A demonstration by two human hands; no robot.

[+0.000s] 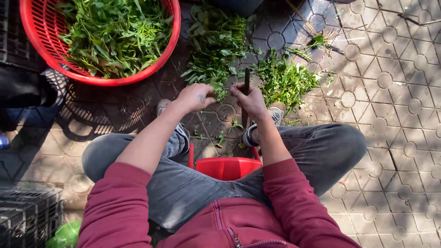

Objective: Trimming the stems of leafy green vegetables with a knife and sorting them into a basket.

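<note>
One red basket (28, 32) heaped with green leaves sits top left | loose greens (216, 41) lie on the paving ahead (some scattered by the shoes) | left hand (196, 97) pinches a leafy sprig (219, 90) | right hand (250, 102) grips a dark knife (246, 82), blade upright, just beside the sprig

Red basket (161, 57) heaped with greens, black crates (28, 215) at left, red stool (227, 167) — patterned paving (395, 115)
</note>
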